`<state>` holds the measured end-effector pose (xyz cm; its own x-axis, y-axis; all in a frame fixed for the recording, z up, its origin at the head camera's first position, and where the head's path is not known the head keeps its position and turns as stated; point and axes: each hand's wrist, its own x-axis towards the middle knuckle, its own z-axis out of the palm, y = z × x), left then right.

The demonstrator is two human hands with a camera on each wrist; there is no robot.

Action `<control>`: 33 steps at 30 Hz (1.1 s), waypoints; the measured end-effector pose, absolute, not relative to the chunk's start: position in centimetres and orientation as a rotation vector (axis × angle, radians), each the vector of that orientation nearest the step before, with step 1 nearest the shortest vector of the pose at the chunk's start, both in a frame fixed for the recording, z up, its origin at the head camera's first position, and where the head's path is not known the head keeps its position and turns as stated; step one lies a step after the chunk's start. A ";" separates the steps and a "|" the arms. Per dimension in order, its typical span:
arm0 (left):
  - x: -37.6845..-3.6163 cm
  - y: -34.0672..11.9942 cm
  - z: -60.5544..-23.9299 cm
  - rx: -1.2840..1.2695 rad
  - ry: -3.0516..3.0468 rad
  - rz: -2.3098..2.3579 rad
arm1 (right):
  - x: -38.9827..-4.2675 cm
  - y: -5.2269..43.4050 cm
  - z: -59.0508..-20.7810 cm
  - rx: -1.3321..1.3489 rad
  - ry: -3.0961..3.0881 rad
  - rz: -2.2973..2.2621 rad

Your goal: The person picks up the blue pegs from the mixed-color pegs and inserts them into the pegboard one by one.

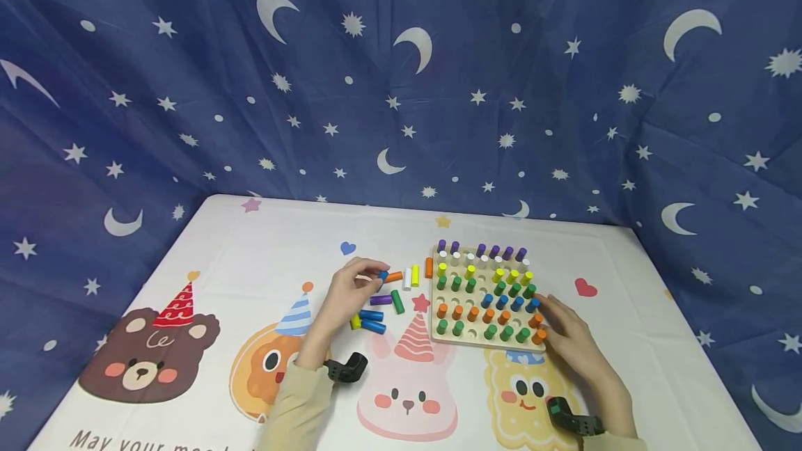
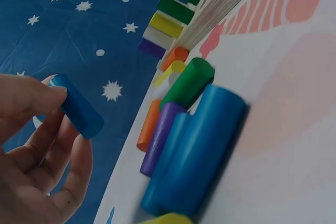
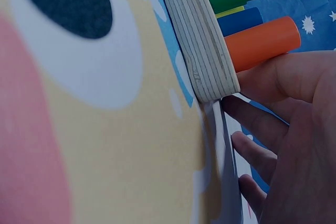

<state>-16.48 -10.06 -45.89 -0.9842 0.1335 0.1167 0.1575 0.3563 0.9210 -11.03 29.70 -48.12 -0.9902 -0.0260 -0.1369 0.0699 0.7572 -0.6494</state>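
A wooden peg board [image 1: 482, 342] lies on the table, filled with rows of coloured pegs. My left hand [image 1: 348, 292] pinches a blue peg [image 2: 79, 108] between thumb and fingers, lifted above a loose heap of pegs [image 1: 385, 301]. That blue peg [image 1: 383, 275] shows small at my fingertips in the head view. My right hand [image 1: 567, 336] rests against the board's near right corner [image 3: 210, 77], fingers loosely curled by an orange peg [image 3: 262, 43].
Loose pegs lie left of the board: blue [image 2: 194, 150], purple [image 2: 160, 135], green [image 2: 186, 82], orange [image 1: 393, 275], white [image 1: 407, 278], yellow [image 1: 415, 275]. A cartoon-printed tablecloth [image 1: 250, 263] covers the table. A blue star-and-moon curtain [image 1: 401, 75] hangs behind.
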 end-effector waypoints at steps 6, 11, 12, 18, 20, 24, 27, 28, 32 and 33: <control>-16.3 -9.0 -46.1 -0.314 -2.525 -1.766 | -11.0 29.8 -48.0 0.030 2.813 -1.054; -16.2 -7.9 -46.1 -0.359 -2.518 -1.769 | -11.0 29.7 -48.0 0.036 2.816 -1.048; -16.2 -7.7 -46.1 -0.364 -2.516 -1.770 | -11.1 29.7 -48.0 0.035 2.818 -1.046; -16.1 -6.8 -46.1 -0.402 -2.514 -1.776 | -11.0 29.7 -48.0 0.040 2.814 -1.042; -16.1 -6.5 -46.1 -0.427 -2.518 -1.773 | -11.0 29.7 -48.1 0.045 2.811 -1.041; -16.2 -6.0 -45.8 -0.522 -2.530 -1.752 | -11.0 29.7 -48.1 0.051 2.811 -1.037; -16.2 -5.6 -45.7 -0.617 -2.545 -1.734 | -11.0 29.7 -48.1 0.057 2.807 -1.043; -16.3 -5.4 -45.7 -0.647 -2.553 -1.722 | -11.0 29.7 -48.1 0.059 2.804 -1.046; -16.4 -4.8 -45.7 -0.736 -2.586 -1.680 | -11.1 29.7 -48.1 0.066 2.796 -1.055; -16.4 -4.7 -45.7 -0.753 -2.595 -1.669 | -11.1 29.7 -48.1 0.065 2.798 -1.054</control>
<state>-16.42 -4.65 -45.65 -0.8870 0.4055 0.2210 0.3694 0.3357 0.8665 -11.09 29.69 -48.11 -0.9876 -0.0129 -0.1564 0.0935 0.7522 -0.6523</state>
